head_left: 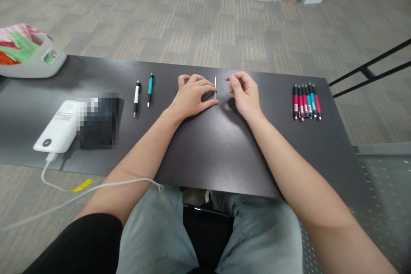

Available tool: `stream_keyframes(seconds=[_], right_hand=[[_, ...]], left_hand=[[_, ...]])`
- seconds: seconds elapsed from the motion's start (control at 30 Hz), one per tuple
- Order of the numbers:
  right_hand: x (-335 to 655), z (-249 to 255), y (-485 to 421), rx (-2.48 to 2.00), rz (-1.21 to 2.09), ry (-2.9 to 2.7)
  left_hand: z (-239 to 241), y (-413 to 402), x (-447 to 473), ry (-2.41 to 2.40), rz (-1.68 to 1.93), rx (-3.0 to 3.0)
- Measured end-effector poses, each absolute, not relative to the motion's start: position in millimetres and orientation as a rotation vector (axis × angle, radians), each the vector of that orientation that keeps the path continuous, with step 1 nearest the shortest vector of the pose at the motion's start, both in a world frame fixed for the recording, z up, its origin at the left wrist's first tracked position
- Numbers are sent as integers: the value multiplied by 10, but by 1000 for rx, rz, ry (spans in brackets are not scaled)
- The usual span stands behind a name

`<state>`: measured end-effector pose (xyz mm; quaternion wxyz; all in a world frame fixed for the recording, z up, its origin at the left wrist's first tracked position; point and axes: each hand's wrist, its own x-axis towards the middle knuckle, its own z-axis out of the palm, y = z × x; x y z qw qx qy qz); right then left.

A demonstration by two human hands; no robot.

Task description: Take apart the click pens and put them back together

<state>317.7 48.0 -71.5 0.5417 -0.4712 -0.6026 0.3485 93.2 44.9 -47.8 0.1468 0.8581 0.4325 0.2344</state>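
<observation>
My left hand [192, 97] rests on the dark table [208, 145] near its far edge, fingers curled and pinched on a thin white pen refill [215, 87] that stands about upright. My right hand [244, 93] hovers just right of the refill, fingers loosely curled, apart from it and holding nothing I can see. Left of my left hand lie a white pen [136, 98] and a teal pen [149, 90], side by side.
A row of several red and teal pens [306, 101] lies at the table's right. A white power bank [58, 127] with a cable, a blurred dark object [98, 120] and a grey basket [28, 53] sit at the left. Black rails [372, 70] stand beyond the right edge.
</observation>
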Motion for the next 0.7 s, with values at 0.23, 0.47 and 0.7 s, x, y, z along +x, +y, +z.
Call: stream_keyframes(seconds=[0.23,0.47,0.7], right_hand=[[3171,-689,475,-1132,827,-1450],[3160,-680,464,-1130,846,-1443],[3174,-701,471,-1105,823,-1468]], left_hand=[[-485,499,873,1299,720,2433],[-527,512,888,1409,819,2420],[-528,523,883,1439,841,2413]])
